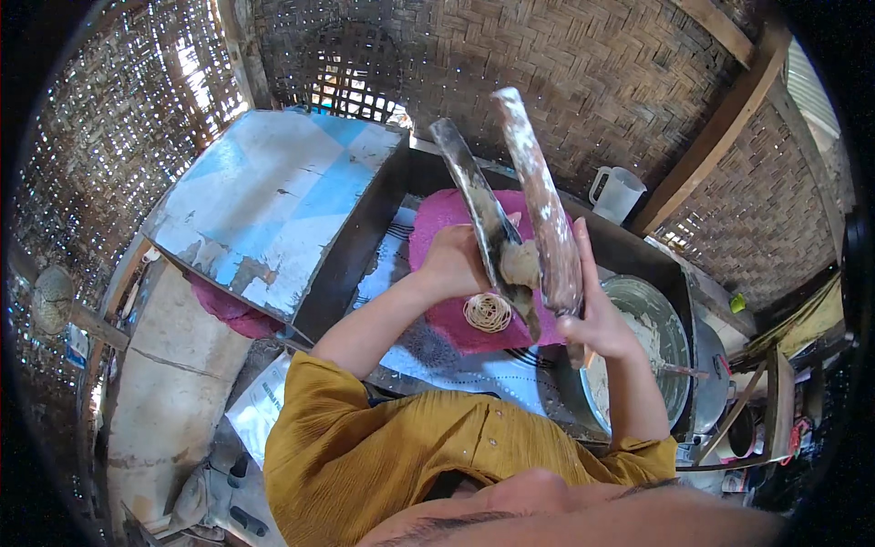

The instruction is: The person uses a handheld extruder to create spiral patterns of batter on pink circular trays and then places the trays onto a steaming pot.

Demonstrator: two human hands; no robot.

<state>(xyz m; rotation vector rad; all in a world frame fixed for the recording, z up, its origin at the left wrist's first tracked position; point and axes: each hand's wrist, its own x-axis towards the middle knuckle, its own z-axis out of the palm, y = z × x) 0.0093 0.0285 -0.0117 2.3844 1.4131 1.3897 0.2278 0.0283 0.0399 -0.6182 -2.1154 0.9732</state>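
My left hand point(456, 260) grips a long, dark, dough-smeared wooden piece point(476, 187), tilted with its top toward the back wall. My right hand point(603, 328) is wrapped round the lower part of a thicker wooden piece point(538, 187) streaked with white, held beside the first. A lump of greyish-beige dough point(518, 264) sits between the two pieces. Below them, a pale coiled nest of thin strands point(486, 313) lies on a pink mat point(432, 330), which rests on a patterned white cloth point(410, 374). The fingertips of my left hand are partly hidden behind the dark piece.
A basin point(667, 360) of pale mixture with a utensil stands at my right, a metal pot point(708, 410) beside it. A translucent jug point(620, 193) stands behind. A peeling blue-and-white box point(273, 196) is at left, inside woven walls point(565, 55) with timber posts.
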